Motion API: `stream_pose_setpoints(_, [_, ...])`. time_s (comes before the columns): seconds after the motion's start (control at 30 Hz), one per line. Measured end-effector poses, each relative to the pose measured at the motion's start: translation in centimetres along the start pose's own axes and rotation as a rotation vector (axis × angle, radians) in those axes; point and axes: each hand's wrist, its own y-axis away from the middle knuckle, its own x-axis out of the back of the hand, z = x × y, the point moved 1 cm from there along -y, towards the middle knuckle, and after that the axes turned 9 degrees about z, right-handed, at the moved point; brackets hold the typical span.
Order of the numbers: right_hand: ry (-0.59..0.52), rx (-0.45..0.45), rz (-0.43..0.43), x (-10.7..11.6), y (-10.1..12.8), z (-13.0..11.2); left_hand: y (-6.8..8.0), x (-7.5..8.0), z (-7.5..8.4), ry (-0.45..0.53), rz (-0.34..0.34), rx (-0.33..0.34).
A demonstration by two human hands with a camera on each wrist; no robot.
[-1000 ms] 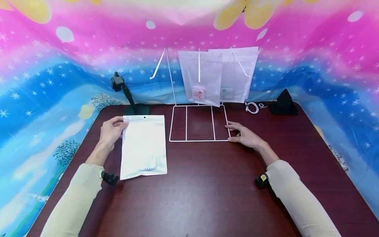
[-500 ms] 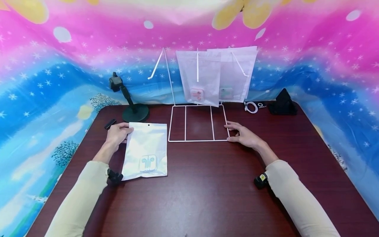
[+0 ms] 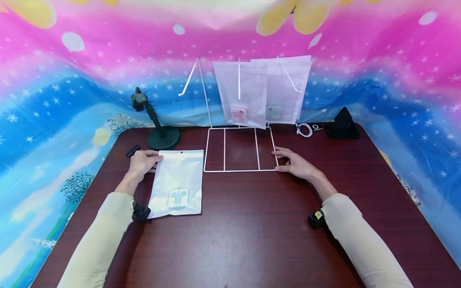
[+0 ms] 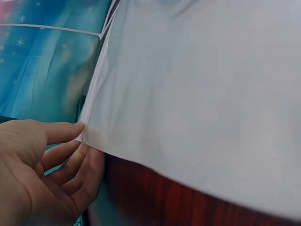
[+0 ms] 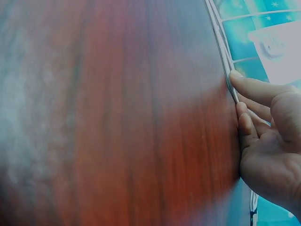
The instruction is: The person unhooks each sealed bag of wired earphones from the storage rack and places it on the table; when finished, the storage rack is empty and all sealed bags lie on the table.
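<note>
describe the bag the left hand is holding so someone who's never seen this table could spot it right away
Start at the white wire rack mid-table; the bag lies flat just left of its base, its top corner pinched by the left hand. Unlike the two bags hanging on the rack, it lies on the table and shows a teal earphone picture.

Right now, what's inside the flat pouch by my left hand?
White earphones show through the flat pouch near its bottom edge. Whatever lies under the pouch on the table is covered.

We see a pouch (image 3: 177, 184) lying on the table (image 3: 245, 240), left of the wire rack (image 3: 239, 150). Two bags (image 3: 263, 92) hang on the rack behind its base. A stand (image 3: 158, 124) sits behind the pouch, a cable (image 3: 305, 130) right of the rack.
</note>
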Motion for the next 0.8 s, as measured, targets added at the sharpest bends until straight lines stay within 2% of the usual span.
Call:
stream_pose_setpoints(0.13, [-0.004, -0.008, -0.002, 0.0, 0.0, 0.0, -0.1, 0.4, 0.1, 0.021, 0.005, -0.027])
stream_pose_setpoints(0.43, [-0.006, -0.015, -0.006, 0.1, 0.1, 0.1, -0.2, 2.4, 1.0, 0.058, 0.082, -0.1])
stream_pose_setpoints(0.6, [-0.001, -0.009, -0.006, 0.2, 0.1, 0.1, -0.1, 3.0, 2.5, 0.151, 0.046, -0.143])
stream_pose_setpoints(0.8, [-0.002, 0.002, -0.008, 0.1, 0.0, 0.2, 0.2, 2.8, 4.6, 0.243, -0.027, -0.217])
